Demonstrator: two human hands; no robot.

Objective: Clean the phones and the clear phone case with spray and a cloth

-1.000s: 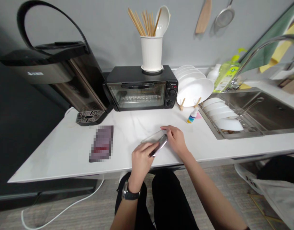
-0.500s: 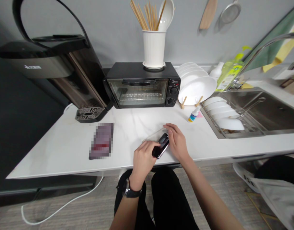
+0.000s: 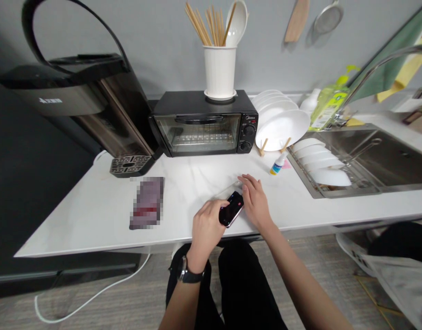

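A black smartphone [image 3: 231, 210] is tilted between my two hands near the counter's front edge, its dark screen facing up. My left hand [image 3: 207, 223], with a watch on the wrist, is closed on its left side, thumb over the screen's edge. My right hand [image 3: 255, 201] curls along the phone's right side, thumb by the upper corner and fingers stretched beyond it. Behind the phone, a thin clear piece [image 3: 226, 189] runs between the fingers of both hands; what it is cannot be made out. A small spray bottle [image 3: 277, 164] stands to the right.
A purplish pixelated item [image 3: 147, 201] lies on the white counter [image 3: 80, 220] to the left. Behind are a water dispenser [image 3: 104, 110], a toaster oven [image 3: 202, 133] and white plates [image 3: 283, 128]. Right of them is a sink [image 3: 383, 151] with bowls [image 3: 330, 176] in a rack.
The phone has turned slightly, so its screen reflects less and small coloured spots show on it. Both hands keep nearly the same place. The whole view has shifted a little.
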